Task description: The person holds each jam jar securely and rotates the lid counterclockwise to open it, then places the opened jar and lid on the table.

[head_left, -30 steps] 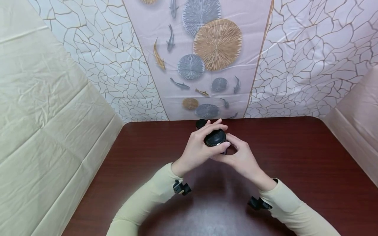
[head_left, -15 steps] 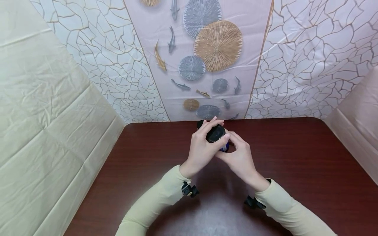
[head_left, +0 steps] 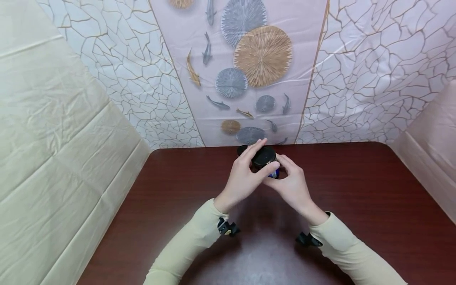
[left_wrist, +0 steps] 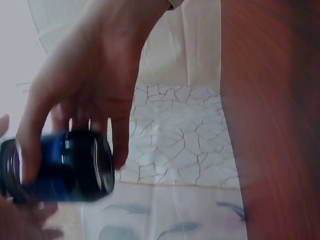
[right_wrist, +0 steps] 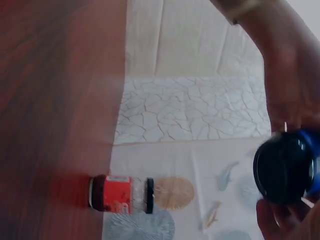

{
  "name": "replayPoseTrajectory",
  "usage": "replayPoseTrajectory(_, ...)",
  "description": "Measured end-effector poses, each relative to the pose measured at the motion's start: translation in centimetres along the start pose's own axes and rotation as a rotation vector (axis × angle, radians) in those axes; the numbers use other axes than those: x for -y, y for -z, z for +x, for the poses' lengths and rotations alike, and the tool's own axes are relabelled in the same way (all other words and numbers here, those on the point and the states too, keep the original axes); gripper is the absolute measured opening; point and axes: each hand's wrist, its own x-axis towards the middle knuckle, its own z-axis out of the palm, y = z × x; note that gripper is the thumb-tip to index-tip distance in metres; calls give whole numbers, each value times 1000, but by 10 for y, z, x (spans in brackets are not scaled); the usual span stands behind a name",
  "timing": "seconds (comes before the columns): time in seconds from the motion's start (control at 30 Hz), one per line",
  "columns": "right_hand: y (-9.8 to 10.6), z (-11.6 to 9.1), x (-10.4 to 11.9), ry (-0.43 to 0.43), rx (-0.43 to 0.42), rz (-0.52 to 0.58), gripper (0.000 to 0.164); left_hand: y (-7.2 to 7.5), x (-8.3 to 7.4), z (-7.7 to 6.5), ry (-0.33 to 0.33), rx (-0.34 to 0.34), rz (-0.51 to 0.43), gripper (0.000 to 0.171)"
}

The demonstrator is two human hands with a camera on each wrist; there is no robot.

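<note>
Both hands hold a dark jar with a black lid (head_left: 264, 156) and a blue label (head_left: 274, 174), above the far middle of the table. My left hand (head_left: 242, 178) is round its upper part, thumb on the near side and fingers reaching over the far side. From the right, my right hand (head_left: 295, 186) grips the body lower down, covering much of it. In the left wrist view the jar (left_wrist: 75, 165) appears sideways and blurred, the thumb across its label. The right wrist view shows its dark round underside (right_wrist: 282, 168).
A second jar with a red label (right_wrist: 117, 194) and black lid stands at the table's far edge, mostly hidden behind the left hand in the head view. The brown table (head_left: 171, 190) meets a patterned cloth backdrop (head_left: 263, 55), with pale cloth walls at both sides.
The jar has shifted slightly away and to the right, showing more blue label. My left hand's fingers have straightened along the lid's edge; the right hand keeps its grip.
</note>
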Motion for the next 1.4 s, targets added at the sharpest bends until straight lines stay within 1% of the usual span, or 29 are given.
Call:
replayPoseTrajectory(0.1, 10, 2, 3, -41, 94, 85, 51, 14, 0, -1, -60, 134, -102, 59)
replayPoseTrajectory(0.17, 17, 3, 6, -62, 160, 143, 51, 25, -1, 1, -106, 225, -167, 57)
replayPoseTrajectory(0.23, 23, 3, 10, -82, 221, 178, 53, 37, -1, 4, -137, 320, -209, 56)
replayPoseTrajectory(0.3, 29, 3, 12, -96, 277, 197, 55, 47, -2, 6, -160, 399, -209, 56)
replayPoseTrajectory(0.37, 33, 2, 13, -93, 326, 192, 56, 55, -3, 7, -176, 460, -188, 57)
replayPoseTrajectory(0.47, 36, 1, 14, -76, 383, 183, 57, 61, -6, 8, -201, 515, -154, 58)
replayPoseTrajectory(0.53, 37, 0, 15, -61, 403, 180, 58, 62, -8, 8, -211, 531, -154, 59)
replayPoseTrajectory(0.6, 36, 0, 16, -56, 409, 183, 57, 61, -9, 7, -220, 530, -174, 59)
replayPoseTrajectory(0.73, 35, -1, 16, -51, 399, 197, 57, 59, -8, 5, -234, 499, -199, 61)
replayPoseTrajectory(0.93, 31, -1, 16, -18, 359, 199, 55, 56, -6, 2, -236, 453, -212, 61)
replayPoseTrajectory(1.07, 29, -1, 16, 18, 314, 190, 56, 53, -7, 0, -225, 386, -161, 59)
replayPoseTrajectory(1.23, 26, -1, 15, 41, 252, 187, 56, 48, -10, -3, -203, 268, -59, 58)
replayPoseTrajectory(1.33, 24, -1, 14, 42, 220, 174, 55, 45, -13, -6, -177, 199, -5, 57)
replayPoseTrajectory(1.4, 23, -1, 12, 42, 201, 156, 53, 44, -15, -8, -153, 160, 15, 56)
